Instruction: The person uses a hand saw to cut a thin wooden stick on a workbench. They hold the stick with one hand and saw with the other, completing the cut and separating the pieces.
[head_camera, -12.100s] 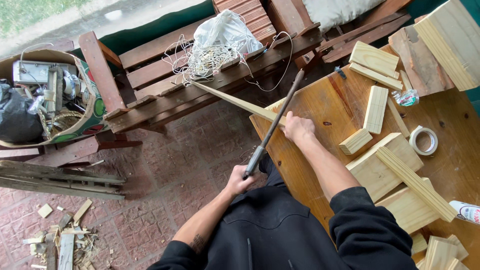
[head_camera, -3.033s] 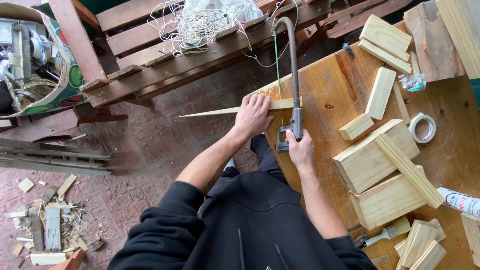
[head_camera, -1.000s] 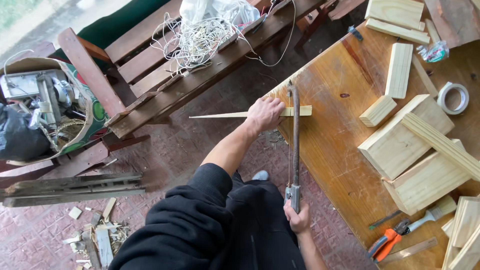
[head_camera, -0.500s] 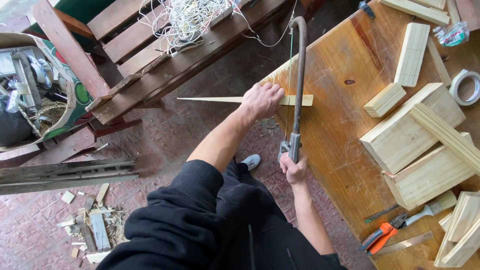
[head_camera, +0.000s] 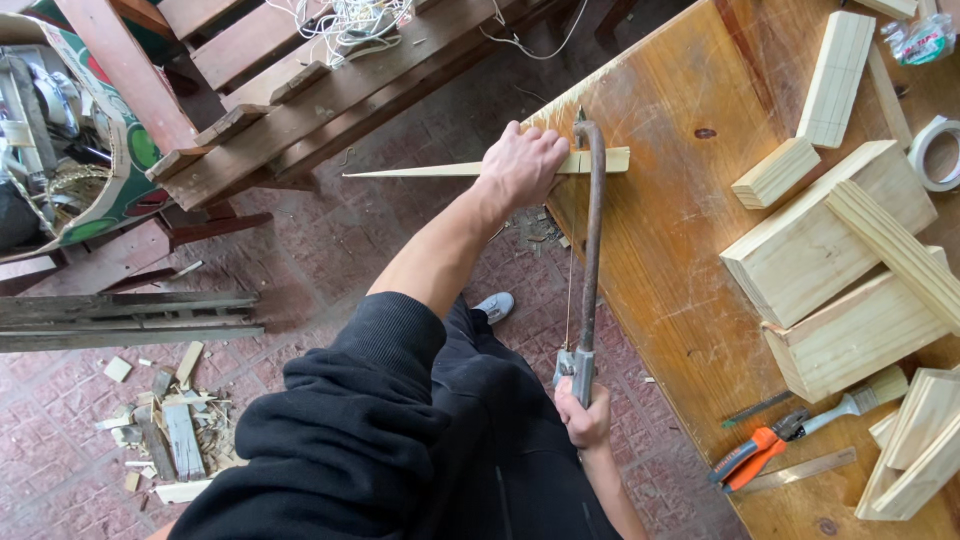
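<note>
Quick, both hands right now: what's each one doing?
Left hand: closed, pressing the wooden strip onto the table.
Right hand: closed around the hacksaw handle.

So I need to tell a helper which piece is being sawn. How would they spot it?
Start at the big wooden table and go to its left edge, where the left hand presses down. Under that hand lies the thin wooden strip, crossed by the hacksaw. Unlike the blocky offcuts nearby, it tapers to a point beyond the edge.
</note>
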